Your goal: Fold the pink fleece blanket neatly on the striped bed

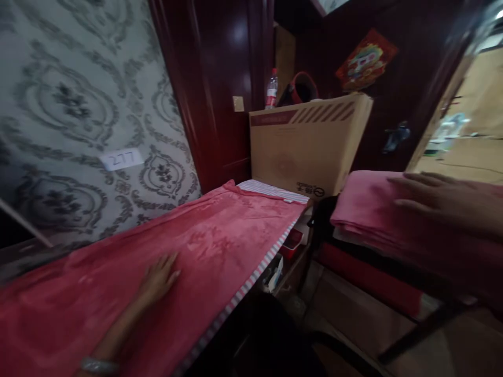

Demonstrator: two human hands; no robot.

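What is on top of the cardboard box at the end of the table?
On the cardboard box stand a plastic bottle with a red label and a red-and-black rounded object. The box edge hides their bases, so what else lies up there cannot be seen.

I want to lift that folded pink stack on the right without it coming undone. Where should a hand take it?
Probably at the rounded folded edge of the folded pink stack, coming from the left, fingers under and thumb on top. The layers meet there, so they should lift together. The right hand lies flat on top, holding nothing.
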